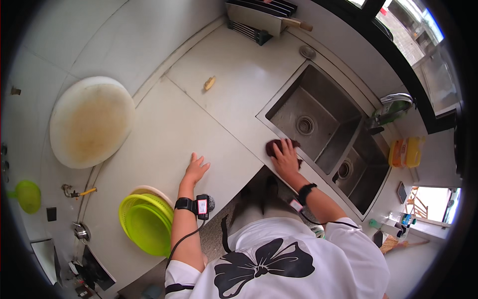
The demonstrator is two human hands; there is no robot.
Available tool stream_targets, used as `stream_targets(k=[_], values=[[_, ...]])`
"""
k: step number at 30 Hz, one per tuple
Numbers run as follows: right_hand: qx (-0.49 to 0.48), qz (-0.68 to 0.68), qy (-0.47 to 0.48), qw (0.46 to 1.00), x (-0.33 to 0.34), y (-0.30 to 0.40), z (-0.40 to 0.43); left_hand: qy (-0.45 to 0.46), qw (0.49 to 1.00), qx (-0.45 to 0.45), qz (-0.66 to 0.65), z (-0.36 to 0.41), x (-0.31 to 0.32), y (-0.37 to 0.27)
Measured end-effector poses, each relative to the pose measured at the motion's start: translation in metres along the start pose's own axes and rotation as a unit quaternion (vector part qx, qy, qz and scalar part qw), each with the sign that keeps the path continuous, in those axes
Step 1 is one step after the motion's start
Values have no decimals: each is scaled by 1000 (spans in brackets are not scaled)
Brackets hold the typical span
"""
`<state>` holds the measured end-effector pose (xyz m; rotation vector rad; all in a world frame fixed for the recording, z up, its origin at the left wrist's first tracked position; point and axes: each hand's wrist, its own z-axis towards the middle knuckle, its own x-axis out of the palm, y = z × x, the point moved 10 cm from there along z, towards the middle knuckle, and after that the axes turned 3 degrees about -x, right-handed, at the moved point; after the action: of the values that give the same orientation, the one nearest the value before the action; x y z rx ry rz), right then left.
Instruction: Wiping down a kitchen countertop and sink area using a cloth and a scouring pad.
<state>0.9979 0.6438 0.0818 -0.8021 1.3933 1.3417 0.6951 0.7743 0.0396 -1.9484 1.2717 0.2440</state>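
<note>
My right hand [286, 160] presses a dark red cloth [274, 147] onto the countertop at the near rim of the stainless-steel sink [291, 104]. Part of the cloth shows beyond the fingers, and the rest is under the palm. Over the pale countertop [168, 123], my left hand [195, 170] is held with its fingers spread and nothing in it. Close to the left forearm stand nested green and pink plastic baskets [149, 224]. Farther back on the counter lies a small yellowish piece [209, 83], perhaps ginger root.
A round cutting board [93, 123] leans against the left wall. A knife block [257, 18] stands in the back corner, a wooden handle jutting from it. Beyond the sink are a faucet [375, 121] and a yellow bottle [407, 152]. A gas valve [78, 192] sticks out at left.
</note>
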Motion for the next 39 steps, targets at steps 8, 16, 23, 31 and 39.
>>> stream_targets(k=[8,16,23,31,39], values=[[22,35,-53,998,17,47,55,-17,997,39,57,6,-1,6],[40,10,-66,997,-25,-10,-76,-41,997,28,53,1,-10,2],[204,-31,-16,978,-58,-82,-208,-55,996,59,49,3,-11,-3],[212,-50,-117,969,-47,-64,-191,-84,992,42,-80,17,-17,17],[14,-46,-16,999,-33,-12,-121,-91,978,26,-186,-17,21,-36]])
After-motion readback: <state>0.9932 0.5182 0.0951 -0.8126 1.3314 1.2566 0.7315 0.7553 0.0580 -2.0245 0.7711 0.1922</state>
